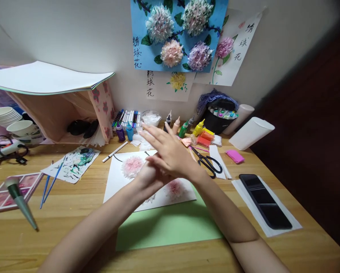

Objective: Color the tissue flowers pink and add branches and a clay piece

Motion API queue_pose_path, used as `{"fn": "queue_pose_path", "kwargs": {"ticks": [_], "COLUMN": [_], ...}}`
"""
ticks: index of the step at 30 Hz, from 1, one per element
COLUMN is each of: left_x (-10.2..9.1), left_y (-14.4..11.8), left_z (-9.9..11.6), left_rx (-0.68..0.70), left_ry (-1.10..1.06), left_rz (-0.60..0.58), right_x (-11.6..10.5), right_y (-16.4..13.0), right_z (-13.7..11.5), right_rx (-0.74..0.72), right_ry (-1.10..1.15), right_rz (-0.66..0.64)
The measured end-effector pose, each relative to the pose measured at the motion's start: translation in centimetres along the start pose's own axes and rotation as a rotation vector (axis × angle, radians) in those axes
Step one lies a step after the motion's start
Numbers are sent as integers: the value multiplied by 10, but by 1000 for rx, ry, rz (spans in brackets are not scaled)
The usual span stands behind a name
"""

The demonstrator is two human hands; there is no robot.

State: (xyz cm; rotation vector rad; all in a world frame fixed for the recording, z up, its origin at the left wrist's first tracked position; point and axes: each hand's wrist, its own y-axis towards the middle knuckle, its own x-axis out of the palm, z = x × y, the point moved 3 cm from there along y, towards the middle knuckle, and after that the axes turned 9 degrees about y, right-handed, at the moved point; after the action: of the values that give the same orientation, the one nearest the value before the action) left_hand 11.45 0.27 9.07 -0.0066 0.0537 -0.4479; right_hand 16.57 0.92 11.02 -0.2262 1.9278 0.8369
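My right hand (170, 151) lies across my left hand (153, 176), back upward, its fingers stretched out toward the upper left. The left palm is turned up beneath it, and most of its fingers are hidden. Whether anything is between the palms cannot be seen. Below both hands is a white sheet (115, 189) with fluffy pink-and-white flowers. One flower (132, 167) shows left of the hands, another (175, 188) lies under the right wrist, and a third is mostly covered. That sheet rests on a green sheet (164, 231).
Black scissors (206, 162), a phone (265, 201) and a pink packet (235, 156) lie right. Paint bottles (183, 129), markers (128, 118) and a black pen case (219, 113) stand behind. Left are paintbrushes (54, 180), a makeup brush (20, 203) and a palette (5, 199). A flower picture (184, 34) hangs above.
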Motion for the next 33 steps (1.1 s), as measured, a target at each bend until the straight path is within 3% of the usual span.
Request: {"fn": "queue_pose_path", "kwargs": {"ticks": [2, 5, 9, 15, 21, 33], "left_x": [-16, -32, -34, -37, -42, -48], "left_y": [-1, -1, 2, 0, 0, 2], "left_z": [-5, -10, -9, -10, -14, -9], "left_rx": [-173, -406, -351, -362, -184, 18], "left_ry": [-190, -586, -684, -569, -267, 146], "left_rz": [-167, -286, -331, -364, -399, -251], "right_x": [-9, -23, -37, -38, -32, -37], "right_y": [-5, -15, -22, -30, -46, -50], "right_z": [15, 24, 21, 22, 24, 15], "right_rx": [53, 67, 86, 117, 94, -57], "right_ry": [10, 81, 198, 325, 328, 323], "right_rz": [-24, -60, -57, 64, 167, 287]}}
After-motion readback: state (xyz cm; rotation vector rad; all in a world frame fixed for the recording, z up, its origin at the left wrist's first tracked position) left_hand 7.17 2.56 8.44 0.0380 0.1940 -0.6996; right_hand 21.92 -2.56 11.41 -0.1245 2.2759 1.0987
